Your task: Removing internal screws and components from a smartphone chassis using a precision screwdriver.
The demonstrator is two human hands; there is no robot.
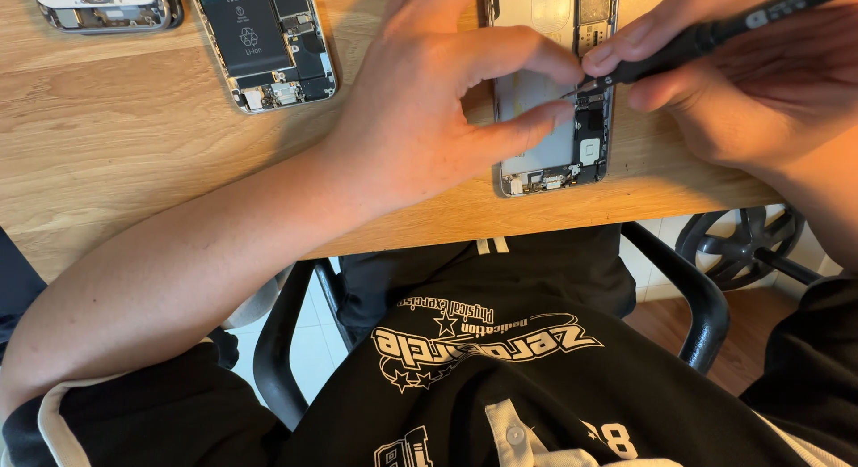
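Two hands work over one opened smartphone (pixel 552 118) lying on the wooden table (pixel 116 136). The right hand (pixel 760 83) has its grip closed on a black precision screwdriver (pixel 706 38), tip down on the phone's insides. Just left of that grip, the left hand (pixel 420 118) pinches narrowly at the tip, apparently steadying it. Well left lies another opened phone with its battery (pixel 264 42).

Light wooden table (pixel 134 118); black chair armrests (pixel 688 288) — floor below possibly tile, partly wood.
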